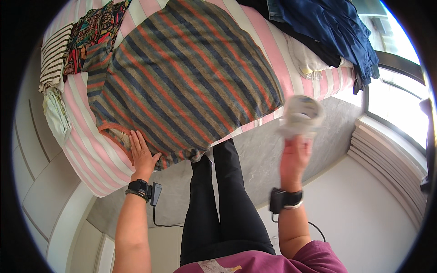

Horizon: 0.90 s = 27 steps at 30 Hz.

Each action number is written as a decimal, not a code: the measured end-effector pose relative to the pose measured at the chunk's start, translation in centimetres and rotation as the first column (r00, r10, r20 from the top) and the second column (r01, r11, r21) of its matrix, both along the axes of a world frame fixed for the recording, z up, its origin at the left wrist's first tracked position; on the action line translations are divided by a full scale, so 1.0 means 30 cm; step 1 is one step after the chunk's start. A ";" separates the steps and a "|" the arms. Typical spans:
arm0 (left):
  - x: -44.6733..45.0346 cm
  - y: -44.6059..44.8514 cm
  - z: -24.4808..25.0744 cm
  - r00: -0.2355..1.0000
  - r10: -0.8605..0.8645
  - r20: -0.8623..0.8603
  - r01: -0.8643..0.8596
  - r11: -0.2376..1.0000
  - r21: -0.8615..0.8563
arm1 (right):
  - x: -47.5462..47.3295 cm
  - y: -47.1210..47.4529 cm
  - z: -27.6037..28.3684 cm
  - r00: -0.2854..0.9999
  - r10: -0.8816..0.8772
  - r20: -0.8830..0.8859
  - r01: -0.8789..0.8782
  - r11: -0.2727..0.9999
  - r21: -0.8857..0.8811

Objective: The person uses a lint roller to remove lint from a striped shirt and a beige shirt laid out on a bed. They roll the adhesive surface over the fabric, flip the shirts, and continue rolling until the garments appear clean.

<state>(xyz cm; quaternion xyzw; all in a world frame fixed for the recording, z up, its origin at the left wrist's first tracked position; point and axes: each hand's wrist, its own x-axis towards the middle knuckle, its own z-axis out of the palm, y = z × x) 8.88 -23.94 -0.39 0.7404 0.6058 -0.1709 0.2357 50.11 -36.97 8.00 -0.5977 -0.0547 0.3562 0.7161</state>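
Observation:
A knit top [184, 75] with grey-brown, navy and orange stripes lies spread on a bed with a pink-and-white striped cover [99, 170]. My left hand [142, 155] rests flat on the top beside its orange-edged neckline, thumb apart, gripping nothing. My right hand [295, 158] is raised off the near edge of the bed, to the right of the top's hem. It holds a white hollow roll [302, 112] that looks like a lint roller; motion blurs it, and its handle is hidden. One short sleeve [99, 61] shows at the far left of the top.
Folded clothes lie along the bed's left side: a black-and-white striped one [56, 54], a multicoloured patterned one [92, 34] and a pale green one [56, 116]. Dark blue garments [324, 30] are heaped at the right, near a window [399, 95]. Cables hang from both wrist devices.

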 end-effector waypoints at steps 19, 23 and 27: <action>0.001 -0.002 0.002 0.999 0.038 -0.001 -0.038 0.999 -0.019 | 0.007 0.049 0.060 0.953 0.027 -0.302 0.031 0.982 0.185; -0.001 -0.002 0.003 0.999 0.027 -0.037 -0.028 0.999 -0.032 | -0.225 0.113 -0.036 0.773 0.634 0.018 -0.603 0.744 -0.287; 0.008 0.000 0.015 0.998 0.042 -0.051 -0.044 0.998 -0.046 | -0.366 0.192 -0.231 0.180 0.884 0.433 -0.765 0.402 -0.503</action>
